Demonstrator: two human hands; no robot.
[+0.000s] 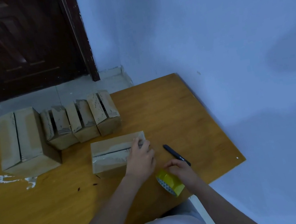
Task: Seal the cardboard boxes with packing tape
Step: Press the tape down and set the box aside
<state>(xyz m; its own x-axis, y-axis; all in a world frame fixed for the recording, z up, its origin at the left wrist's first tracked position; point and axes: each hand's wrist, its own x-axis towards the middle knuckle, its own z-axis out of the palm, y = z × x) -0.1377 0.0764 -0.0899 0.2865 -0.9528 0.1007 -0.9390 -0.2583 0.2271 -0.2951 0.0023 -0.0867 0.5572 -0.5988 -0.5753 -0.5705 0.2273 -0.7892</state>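
A small cardboard box [109,156] lies on the wooden table [43,213] in front of me, its top flaps meeting at a dark seam. My left hand [140,159] presses flat on the box's right end. My right hand [178,168] grips a yellow roll of packing tape [170,182] just right of the box, near the table's front edge. Whether a strip of tape runs from the roll to the box is not visible.
A large cardboard box [21,142] stands at the left, with three smaller boxes [81,120] in a row beside it, flaps unsealed. A dark pen [176,154] lies right of my hands. White tape scraps [15,179] stick to the table. Blue wall on the right.
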